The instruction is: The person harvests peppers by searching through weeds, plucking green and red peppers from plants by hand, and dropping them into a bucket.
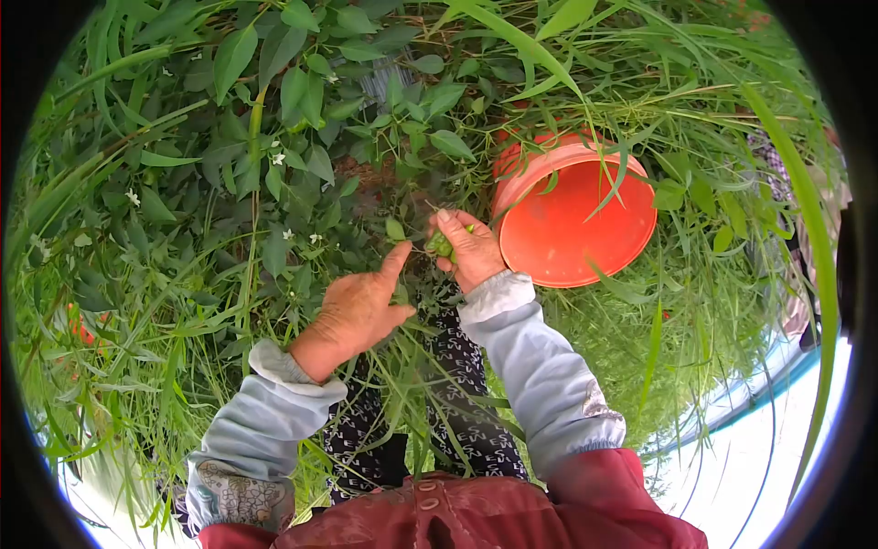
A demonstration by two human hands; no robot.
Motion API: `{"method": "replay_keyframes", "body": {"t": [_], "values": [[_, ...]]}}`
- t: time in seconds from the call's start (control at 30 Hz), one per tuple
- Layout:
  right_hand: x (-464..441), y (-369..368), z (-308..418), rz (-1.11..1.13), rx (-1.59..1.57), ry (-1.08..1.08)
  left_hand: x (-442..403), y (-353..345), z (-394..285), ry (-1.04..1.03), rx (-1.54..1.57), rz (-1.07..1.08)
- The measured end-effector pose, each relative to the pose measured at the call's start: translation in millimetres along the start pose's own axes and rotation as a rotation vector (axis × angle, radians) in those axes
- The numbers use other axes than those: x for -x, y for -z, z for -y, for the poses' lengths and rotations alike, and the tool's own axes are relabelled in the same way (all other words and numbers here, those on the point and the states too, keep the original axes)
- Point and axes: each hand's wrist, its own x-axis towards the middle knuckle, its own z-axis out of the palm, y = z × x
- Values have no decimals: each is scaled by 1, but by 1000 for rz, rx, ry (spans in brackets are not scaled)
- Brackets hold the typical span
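Several small green peppers point(440, 243) are held in my right hand point(468, 249), its fingers curled round them and its thumb on top. Just left of it is my left hand point(352, 306), with the index finger stretched toward the peppers and the thumb apart; nothing shows in its grasp. A small green leaf point(394, 229) stands just above that index fingertip. Leafy plants with white flowers point(278, 159) spread in front of and left of my hands.
An orange-red bucket point(578, 224) lies tilted beside my right hand, its mouth toward me. Long grass blades point(814, 210) arch at the right. Part of another person point(805, 238) shows at the right edge. My patterned trousers point(457, 393) are below.
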Motion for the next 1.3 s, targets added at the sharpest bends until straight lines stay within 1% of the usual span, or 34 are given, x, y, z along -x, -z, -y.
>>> {"method": "replay_keyframes", "body": {"t": [0.03, 0.07, 0.1, 0.17, 0.2, 0.23, 0.3, 0.33, 0.37, 0.4, 0.43, 0.5, 0.57, 0.67, 0.7, 0.73, 0.77, 0.8, 0.83, 0.87, 0.9, 0.93, 0.97, 1.0, 1.03, 1.1, 1.17, 1.2, 1.23, 1.3], "values": [[3, -5, 0, 13, -43, 10, -2, 2, -4, 73, 49, -78], [6, -8, 0, 13, -44, 9, -6, 2, -4, 71, 97, -166], [8, -12, 0, 25, -91, 6, -12, -1, -3, 72, 96, -166], [12, -13, -2, 38, -138, 3, -27, -15, 4, -18, 185, -218], [13, -13, -3, 22, -187, -4, -33, -27, 8, -102, 317, -347], [14, -11, -3, 6, -236, -7, -32, -24, 7, -107, 314, -349], [19, -5, -1, -24, -218, 1, -31, -19, 5, 35, 266, -126], [21, -4, -1, -46, -199, -3, -30, -20, 4, 35, 265, -126], [23, -5, -2, -39, -200, -3, -28, -22, 2, 24, 299, -59], [24, -7, -3, -68, -94, -19, -25, -23, 1, 12, 330, 5], [26, -8, -5, -100, 10, -34, -23, -24, -1, 14, 325, 0], [26, -9, -13, -99, -12, -2, -19, -28, -6, -71, 217, -88], [27, -9, -18, -170, 9, 73, -21, -27, -9, -76, 191, -93], [30, -5, -17, -252, 57, 67, -22, -22, -18, -95, 144, -99], [32, -5, -14, -285, 92, 73, -20, -16, -24, -101, 148, 110], [27, 8, -9, -355, 16, 78, -18, -10, -30, -106, 152, 323], [22, 25, -1, -422, -62, 85, -8, -8, -36, -73, 327, 420], [21, 38, 6, -422, -66, 135, -3, -23, -27, -101, 216, 250], [27, 48, 13, -316, -39, 130, -2, -35, -18, -128, 104, 85], [37, 51, 20, -238, -26, 111, -3, -33, -19, -128, 99, 93], [46, 53, 25, -160, -11, 95, -7, -26, -20, -65, 29, 36], [50, 58, 28, -160, -11, 95, -11, -19, -22, -2, -38, -26], [56, 62, 29, -182, -62, 144, -16, -14, -32, 1, -35, -26], [59, 68, 31, -200, -113, 193, -24, -14, -51, -58, -54, -10], [59, 78, 31, -196, -113, 191, -33, -17, -69, -119, -75, 7], [54, 109, 30, -349, -163, 310, -51, -32, -101, -273, 96, -52], [52, 134, 36, -424, -299, 359, -78, -63, -126, -367, 330, -127], [55, 146, 40, -351, -385, 314, -89, -75, -139, -401, 468, -235], [55, 154, 41, -344, -385, 310, -99, -84, -148, -434, 603, -345], [49, 175, 39, -258, -672, 199, -119, -91, -153, -426, 628, -353]]}}
